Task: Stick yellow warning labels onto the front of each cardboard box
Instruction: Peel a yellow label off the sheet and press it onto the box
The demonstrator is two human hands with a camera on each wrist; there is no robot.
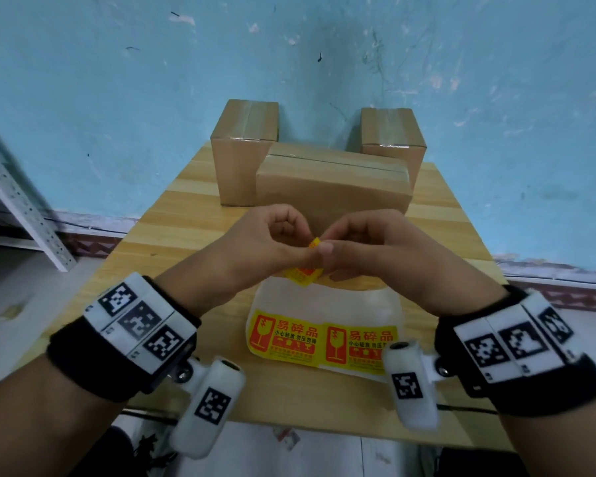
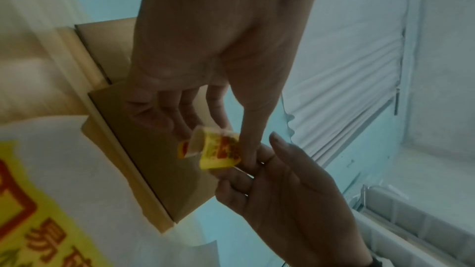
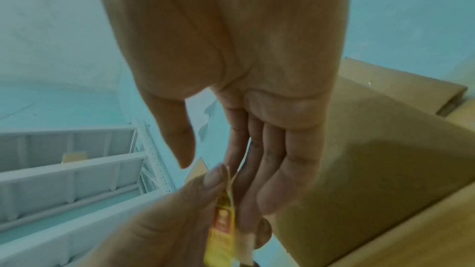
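Three plain cardboard boxes stand at the far end of the wooden table (image 1: pixel 172 235): a wide box (image 1: pixel 331 187) in front, a tall box (image 1: pixel 245 160) behind on the left and another box (image 1: pixel 393 136) behind on the right. Just before the wide box, my left hand (image 1: pixel 289 242) and right hand (image 1: pixel 344 242) meet and both pinch one curled yellow label (image 1: pixel 303 275). In the left wrist view the yellow label (image 2: pixel 218 149) curls away from its white backing between my left hand (image 2: pixel 221 133) and right hand (image 2: pixel 270 170). The right wrist view shows the same yellow label (image 3: pixel 222 230) edge-on.
A white backing sheet (image 1: pixel 324 342) with two more yellow fragile labels lies on the table under my wrists, near the front edge. A white metal shelf rack (image 1: pixel 21 215) stands to the left of the table. A blue wall rises directly behind the boxes.
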